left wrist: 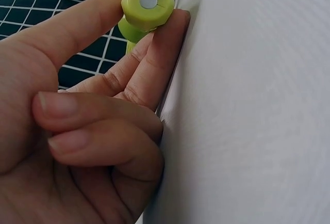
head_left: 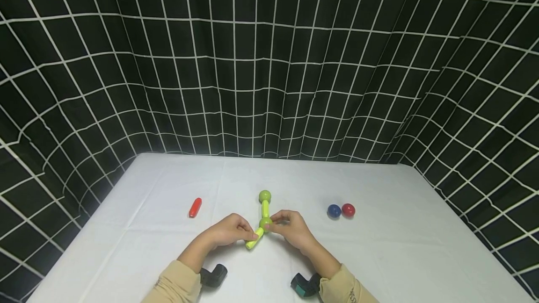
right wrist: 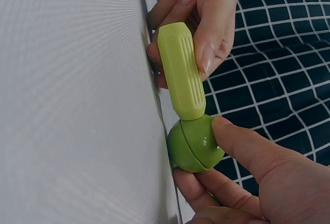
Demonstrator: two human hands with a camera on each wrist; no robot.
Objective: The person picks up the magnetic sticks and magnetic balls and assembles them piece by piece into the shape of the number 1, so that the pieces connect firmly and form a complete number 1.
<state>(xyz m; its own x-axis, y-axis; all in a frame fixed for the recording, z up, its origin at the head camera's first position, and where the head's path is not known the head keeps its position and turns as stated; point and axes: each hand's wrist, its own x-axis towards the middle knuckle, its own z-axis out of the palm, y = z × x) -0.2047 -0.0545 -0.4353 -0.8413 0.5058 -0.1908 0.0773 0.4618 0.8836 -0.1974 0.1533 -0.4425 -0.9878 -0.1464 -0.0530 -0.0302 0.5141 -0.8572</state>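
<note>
My left hand (head_left: 234, 231) pinches a yellow-green magnetic rod (right wrist: 180, 72) between thumb and fingers; a round metal disc shows in its end in the left wrist view. The rod's other end touches a green ball (right wrist: 195, 144), which my right hand (head_left: 294, 231) grips between thumb and fingers. From that ball a second yellow-green rod (head_left: 265, 208) runs away from me to another green ball (head_left: 265, 196). The two rods meet the middle ball at an angle. All these pieces lie on or just above the white tabletop.
A red rod (head_left: 195, 207) lies to the left on the white table (head_left: 404, 228). On the right, a blue ball (head_left: 334, 211) and a red ball (head_left: 348, 210) sit side by side. Black wrist devices (head_left: 214, 275) show near both sleeves. A black gridded curtain (head_left: 261, 60) surrounds the table.
</note>
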